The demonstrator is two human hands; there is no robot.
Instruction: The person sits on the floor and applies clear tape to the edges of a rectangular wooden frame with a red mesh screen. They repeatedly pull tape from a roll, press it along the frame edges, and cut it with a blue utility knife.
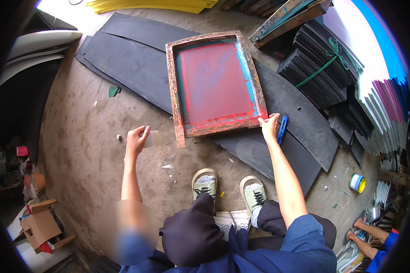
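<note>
A wooden screen-printing frame (172,86) with a red-stained mesh lies ahead of me, resting on black sheets. My right hand (269,125) is closed at its near right corner, thumb and fingers pinching the wood. Right beside that hand, a blue utility knife (282,129) lies on the black sheet. To the left of the frame, my left hand (136,140) is closed in a pinch on a small clear plastic piece (153,139). That piece hangs toward the frame's near left corner, above the floor.
Large black sheets (132,59) spread beneath the frame. Tied black stacks (319,59) and white, purple and blue sheets (382,104) stand at right. A yellow-and-blue tin (357,183) lies on the floor. Another person's legs (366,243) show lower right; a cardboard box (42,226) sits lower left.
</note>
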